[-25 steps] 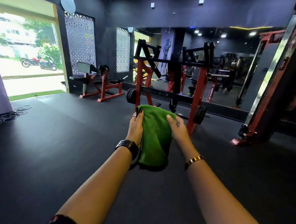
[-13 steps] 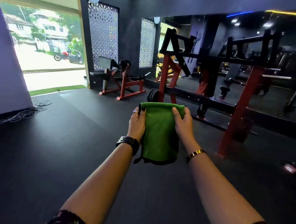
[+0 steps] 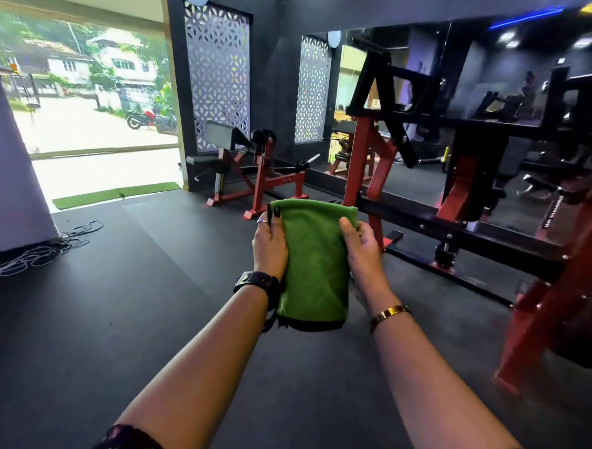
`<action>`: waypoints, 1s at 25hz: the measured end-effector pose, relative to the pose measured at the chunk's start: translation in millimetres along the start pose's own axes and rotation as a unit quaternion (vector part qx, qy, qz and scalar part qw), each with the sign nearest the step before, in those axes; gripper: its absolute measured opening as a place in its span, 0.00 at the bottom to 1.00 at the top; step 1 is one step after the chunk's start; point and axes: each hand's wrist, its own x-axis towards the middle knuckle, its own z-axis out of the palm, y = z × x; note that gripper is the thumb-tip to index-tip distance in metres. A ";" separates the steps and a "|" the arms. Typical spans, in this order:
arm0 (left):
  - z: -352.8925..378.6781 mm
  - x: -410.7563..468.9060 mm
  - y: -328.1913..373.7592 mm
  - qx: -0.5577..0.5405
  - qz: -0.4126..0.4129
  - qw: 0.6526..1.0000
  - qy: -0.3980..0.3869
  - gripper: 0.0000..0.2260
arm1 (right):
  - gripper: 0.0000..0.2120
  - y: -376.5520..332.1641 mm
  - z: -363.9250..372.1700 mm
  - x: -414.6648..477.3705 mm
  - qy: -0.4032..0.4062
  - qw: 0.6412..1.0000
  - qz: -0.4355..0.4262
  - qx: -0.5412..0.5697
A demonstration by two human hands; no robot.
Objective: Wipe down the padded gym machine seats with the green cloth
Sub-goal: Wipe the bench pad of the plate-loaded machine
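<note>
Head view: both forearms reach straight out, level with each other, with the green cloth (image 3: 315, 259) held up between the two hands, well above the floor (image 3: 111, 317). The left hand (image 3: 270, 247) clasps the cloth's left edge, fingers (image 3: 275, 212) curled over the top corner, a black watch (image 3: 257, 281) on that wrist. The right hand (image 3: 363, 248) grips the right edge, thumb laid on the front, a gold bangle (image 3: 389, 313) at the wrist. The cloth hangs folded, its lower hem dark.

Open dark flooring spreads left and ahead; a tangle of cables (image 3: 39, 252) lies by the wall near the bright doorway (image 3: 85, 103). A padded red-framed bench (image 3: 222, 158) stands well ahead by the patterned panel (image 3: 216, 76). A red and black rack (image 3: 461, 185) crowds the right side, close beside the right arm, in front of a mirror. No writing is legible anywhere.
</note>
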 end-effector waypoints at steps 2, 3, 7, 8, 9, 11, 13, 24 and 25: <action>24.7 74.7 -25.8 0.009 0.008 1.000 0.015 0.15 | 0.10 31.0 12.1 73.7 -0.035 0.999 -0.003 -0.013; 36.6 113.5 -39.2 0.015 0.009 1.000 0.022 0.15 | 0.12 43.4 20.7 111.7 -0.042 0.999 -0.009 -0.023; 72.5 252.3 -80.9 0.022 0.015 0.999 0.047 0.15 | 0.13 76.0 61.9 247.8 -0.018 0.998 -0.045 -0.037; 77.2 277.4 -86.3 0.014 0.020 0.999 0.045 0.14 | 0.14 81.8 72.2 272.6 -0.012 0.997 -0.056 -0.044; 82.2 306.8 -95.3 0.007 0.025 0.999 0.045 0.14 | 0.15 94.2 83.1 303.1 -0.005 0.997 -0.064 -0.048; 91.0 364.0 -115.4 -0.008 0.026 0.999 0.046 0.14 | 0.17 118.6 106.1 363.1 0.007 0.996 -0.069 -0.055; 99.1 423.9 -138.5 -0.023 0.023 0.998 0.048 0.13 | 0.17 142.7 129.4 424.7 0.009 0.996 -0.069 -0.051; 133.5 782.0 -273.3 0.003 0.017 1.000 -0.008 0.19 | 0.13 263.6 279.1 763.5 0.052 0.992 -0.071 -0.088; 136.0 807.1 -282.6 0.007 0.016 1.000 -0.001 0.17 | 0.11 273.6 285.3 787.0 0.051 0.993 -0.067 -0.088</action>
